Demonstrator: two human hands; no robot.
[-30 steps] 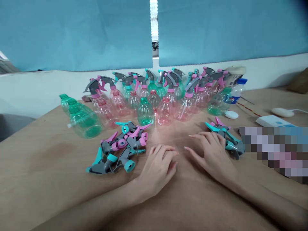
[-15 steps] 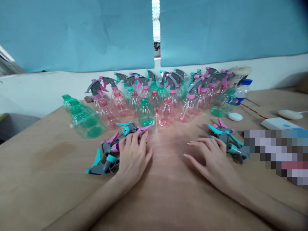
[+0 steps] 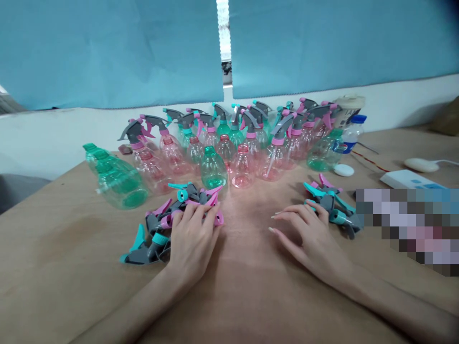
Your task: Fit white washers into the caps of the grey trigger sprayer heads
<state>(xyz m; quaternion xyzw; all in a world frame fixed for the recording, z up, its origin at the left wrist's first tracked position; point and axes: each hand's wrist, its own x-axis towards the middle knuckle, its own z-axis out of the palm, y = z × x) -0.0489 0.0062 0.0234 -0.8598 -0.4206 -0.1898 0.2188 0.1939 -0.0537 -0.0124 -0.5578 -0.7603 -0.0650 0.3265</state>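
My left hand (image 3: 193, 239) rests over a pile of grey spray heads, its fingers bent down around a pink-trimmed spray head (image 3: 218, 218); its fingertips are partly hidden. Beside it lie more spray heads, including a turquoise-trimmed one (image 3: 143, 251). My right hand (image 3: 311, 236) is open, palm down, with thumb and fingers apart. It is beside a second, smaller pile of spray heads (image 3: 335, 210). Beyond the hands stand uncapped bottles, among them a green bottle (image 3: 213, 168) and a pink bottle (image 3: 243, 168).
Several spray bottles with heads fitted (image 3: 278, 153) stand in rows behind. Green bottles (image 3: 122, 184) lean or lie at the left. A blue-capped drink bottle (image 3: 353, 134), a white round object (image 3: 344, 170), a white box (image 3: 409, 179) and a computer mouse (image 3: 421, 165) are at the right.
My left thumb has drawn in towards the fingers, and a pink collar now shows beside them. My right hand keeps its spread pose. The whole view has shifted slightly.
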